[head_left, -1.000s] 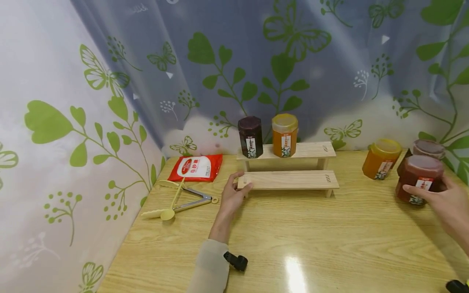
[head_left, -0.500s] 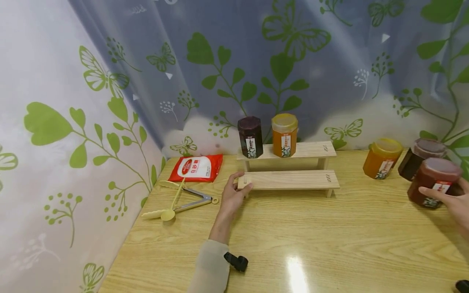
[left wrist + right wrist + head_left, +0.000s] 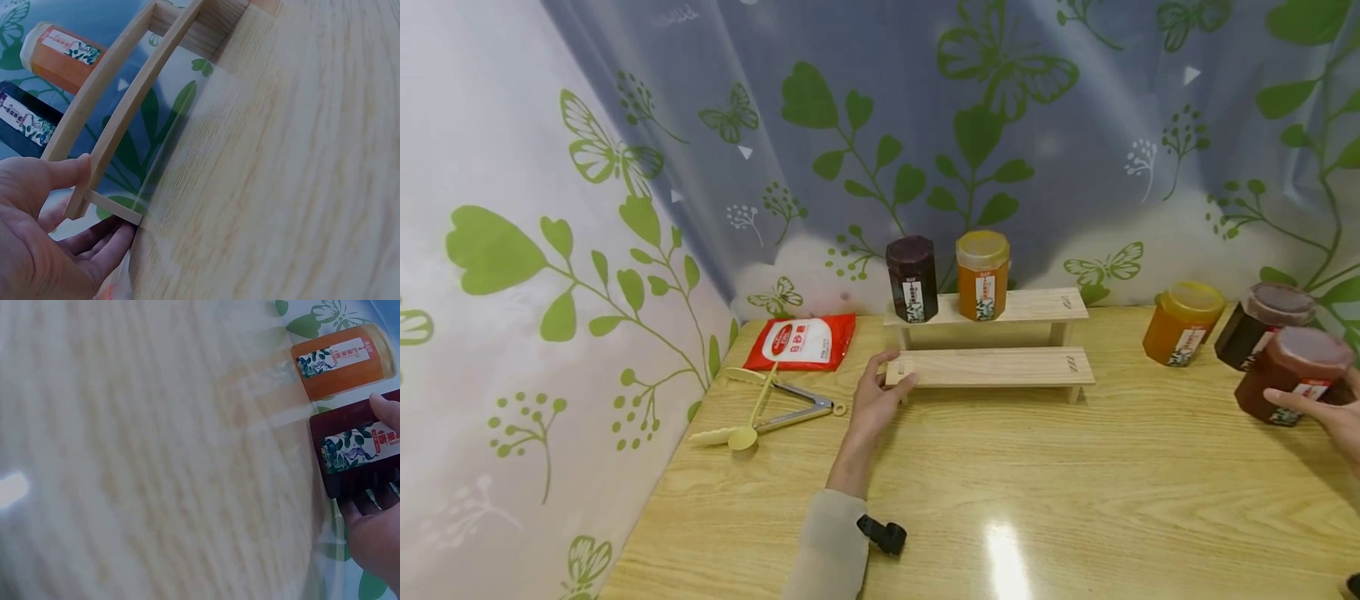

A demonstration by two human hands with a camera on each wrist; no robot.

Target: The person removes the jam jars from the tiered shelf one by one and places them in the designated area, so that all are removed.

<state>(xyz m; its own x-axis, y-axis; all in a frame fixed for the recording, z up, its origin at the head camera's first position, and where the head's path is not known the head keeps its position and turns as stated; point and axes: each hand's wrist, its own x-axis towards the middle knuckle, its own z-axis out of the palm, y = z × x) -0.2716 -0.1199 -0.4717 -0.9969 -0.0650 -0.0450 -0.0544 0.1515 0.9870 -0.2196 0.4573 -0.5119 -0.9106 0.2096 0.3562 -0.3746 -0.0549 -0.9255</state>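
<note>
My left hand [image 3: 871,412] grips the left end of the lower step of a two-tier wooden rack [image 3: 992,367]. In the left wrist view the thumb [image 3: 67,171] lies against the board's edge, and the other fingers are around its end support. My right hand [image 3: 1326,421] holds a dark red jam jar [image 3: 1283,371] with a pale lid, thumb on the near side. That jar stands in front of a dark jar [image 3: 1238,337] and overlaps it in the head view. An amber jar [image 3: 1168,333] with a yellow lid is left of both.
On the rack's upper step stand a dark purple jar [image 3: 912,267] and an orange jar [image 3: 982,275]. A red and white bag [image 3: 801,343], tongs [image 3: 793,417] and a yellow spoon [image 3: 742,438] lie at the left. A patterned curtain [image 3: 865,125] hangs behind the table.
My right hand has shifted the dark red jar to the right, uncovering more of the dark jar behind it; it has barely moved in the last half second. My left hand stays on the rack.
</note>
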